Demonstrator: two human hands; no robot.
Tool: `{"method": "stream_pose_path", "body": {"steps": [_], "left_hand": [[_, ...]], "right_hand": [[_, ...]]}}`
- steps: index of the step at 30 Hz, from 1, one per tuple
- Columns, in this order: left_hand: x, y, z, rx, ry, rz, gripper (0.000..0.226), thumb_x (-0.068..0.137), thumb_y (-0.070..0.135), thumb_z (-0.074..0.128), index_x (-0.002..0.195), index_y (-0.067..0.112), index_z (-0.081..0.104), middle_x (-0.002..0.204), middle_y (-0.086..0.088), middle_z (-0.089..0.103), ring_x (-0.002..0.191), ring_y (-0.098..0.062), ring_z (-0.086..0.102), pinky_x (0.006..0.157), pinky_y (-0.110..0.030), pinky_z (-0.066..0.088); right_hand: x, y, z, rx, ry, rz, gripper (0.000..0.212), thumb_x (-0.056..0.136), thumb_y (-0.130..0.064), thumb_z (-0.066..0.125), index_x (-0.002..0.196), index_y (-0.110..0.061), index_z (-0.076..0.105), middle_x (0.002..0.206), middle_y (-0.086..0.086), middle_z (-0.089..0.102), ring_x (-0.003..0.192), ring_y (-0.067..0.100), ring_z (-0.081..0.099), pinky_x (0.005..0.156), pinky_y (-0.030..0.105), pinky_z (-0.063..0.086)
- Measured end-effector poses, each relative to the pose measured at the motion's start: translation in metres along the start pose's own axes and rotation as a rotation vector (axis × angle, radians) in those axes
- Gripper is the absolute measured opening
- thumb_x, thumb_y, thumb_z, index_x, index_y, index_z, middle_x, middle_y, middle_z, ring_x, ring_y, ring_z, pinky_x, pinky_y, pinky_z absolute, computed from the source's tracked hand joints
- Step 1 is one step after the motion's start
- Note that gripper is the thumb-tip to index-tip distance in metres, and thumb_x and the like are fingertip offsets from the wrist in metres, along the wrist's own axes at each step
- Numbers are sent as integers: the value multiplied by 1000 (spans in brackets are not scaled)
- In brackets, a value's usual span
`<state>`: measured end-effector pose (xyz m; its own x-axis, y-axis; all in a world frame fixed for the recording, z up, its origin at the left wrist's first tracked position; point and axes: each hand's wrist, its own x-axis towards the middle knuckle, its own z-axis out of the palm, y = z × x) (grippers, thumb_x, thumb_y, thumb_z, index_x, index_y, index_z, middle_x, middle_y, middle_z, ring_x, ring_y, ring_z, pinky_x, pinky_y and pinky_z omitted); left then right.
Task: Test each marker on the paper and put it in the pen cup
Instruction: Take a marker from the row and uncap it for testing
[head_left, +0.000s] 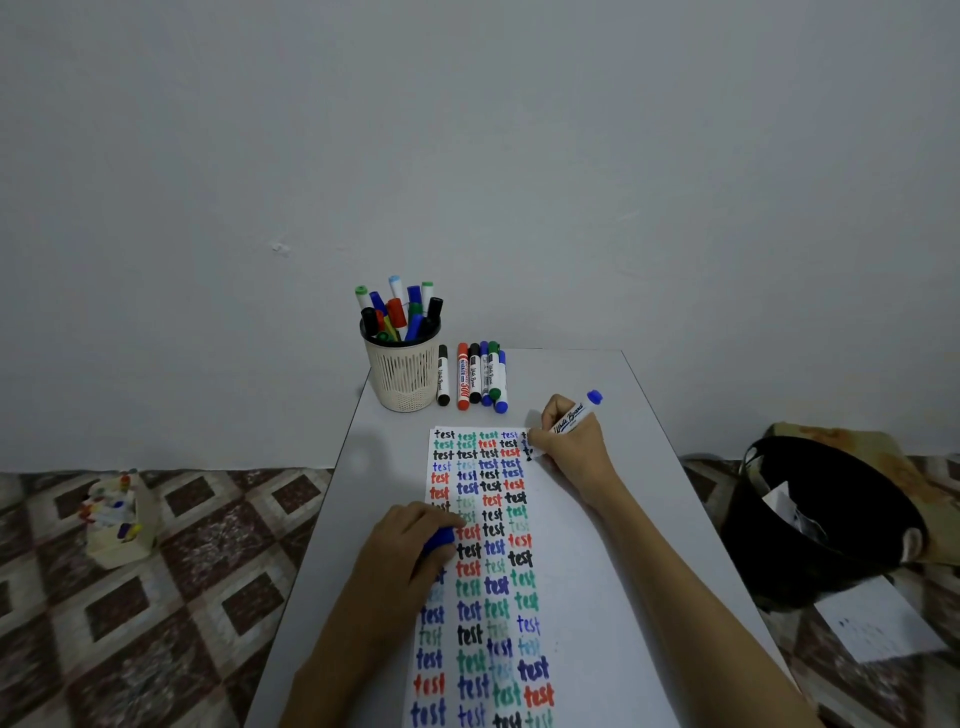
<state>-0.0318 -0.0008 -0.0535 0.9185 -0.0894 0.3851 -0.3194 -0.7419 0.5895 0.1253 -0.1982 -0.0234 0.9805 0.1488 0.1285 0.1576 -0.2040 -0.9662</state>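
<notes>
A sheet of paper (561, 519) lies on the white table, its left part filled with columns of the word "test" in several colours. My right hand (571, 441) grips a blue whiteboard marker (574, 413) with its tip on the paper's top edge. My left hand (410, 540) rests on the paper's left side and holds the blue cap (439, 538). A beige mesh pen cup (404, 371) holding several markers stands at the table's far left corner. Several capped markers (475, 376) lie side by side to the right of the cup.
The white table (649, 467) is narrow and stands against a grey wall. A black bin (826, 519) with paper scraps sits on the floor to the right, with a loose sheet (878, 623) beside it. On the patterned floor to the left stands a small box of markers (117, 519).
</notes>
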Motion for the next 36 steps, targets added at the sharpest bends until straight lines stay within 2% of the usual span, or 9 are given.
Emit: {"method": "stream_pose_path", "body": {"steps": [6, 12, 16, 21, 24, 27, 31, 34, 36], "left_hand": [[0, 1, 0, -8, 9, 8, 39, 87, 44, 40, 109, 22, 62, 104, 17, 54, 96, 1, 49, 82, -10, 37], [1, 1, -1, -7, 22, 19, 36, 87, 43, 41, 108, 23, 63, 102, 18, 53, 94, 1, 48, 82, -12, 38], [1, 2, -1, -5, 24, 27, 39, 87, 43, 41, 108, 20, 63, 103, 12, 58, 94, 2, 47, 82, -12, 38], [1, 2, -1, -11, 19, 19, 37, 87, 44, 41, 109, 23, 62, 102, 16, 55, 95, 5, 46, 81, -10, 38], [1, 2, -1, -11, 25, 28, 37, 87, 43, 41, 109, 22, 62, 102, 16, 54, 95, 5, 46, 81, -10, 37], [1, 2, -1, -12, 22, 13, 38, 87, 45, 40, 109, 24, 62, 102, 17, 53, 95, 5, 46, 81, -8, 36], [0, 2, -1, -20, 18, 7, 38, 87, 47, 40, 109, 25, 61, 102, 18, 54, 96, 5, 46, 82, -8, 37], [0, 2, -1, -17, 19, 5, 38, 86, 46, 40, 109, 24, 61, 102, 17, 54, 95, 5, 46, 81, -8, 37], [1, 2, -1, -14, 16, 11, 38, 87, 45, 41, 109, 24, 62, 102, 16, 54, 95, 5, 46, 81, -8, 37]], "right_hand": [[0, -1, -3, 48, 4, -9, 30, 79, 13, 59, 68, -8, 41, 60, 2, 54, 48, 3, 57, 45, 19, 44], [0, -1, 0, -8, -10, -14, 33, 77, 10, 63, 65, -11, 41, 58, -1, 54, 54, 7, 59, 49, 21, 46], [-1, -3, -3, 55, 0, -14, 32, 77, 15, 60, 65, -8, 41, 56, 3, 51, 48, 4, 56, 46, 18, 45], [-2, -2, -2, 56, 13, -14, 34, 79, 15, 59, 65, -10, 39, 50, -11, 51, 46, 0, 56, 45, 17, 44], [-2, -1, -2, 50, 10, -18, 34, 81, 14, 58, 66, -10, 38, 48, -13, 53, 47, -1, 57, 45, 16, 43], [-3, -1, -3, 48, 4, -20, 35, 80, 13, 61, 66, -10, 39, 52, -10, 53, 50, 2, 59, 48, 19, 46], [-2, -3, -2, 84, 30, -9, 35, 79, 15, 60, 65, -10, 40, 60, 4, 49, 52, 6, 59, 49, 21, 49], [-4, -4, -2, 94, 75, -9, 35, 80, 16, 57, 65, -10, 40, 61, 5, 50, 53, 6, 60, 48, 18, 48], [-4, -4, -3, 85, 70, -5, 35, 81, 15, 59, 65, -10, 41, 63, 4, 52, 59, 13, 63, 48, 19, 49]]}}
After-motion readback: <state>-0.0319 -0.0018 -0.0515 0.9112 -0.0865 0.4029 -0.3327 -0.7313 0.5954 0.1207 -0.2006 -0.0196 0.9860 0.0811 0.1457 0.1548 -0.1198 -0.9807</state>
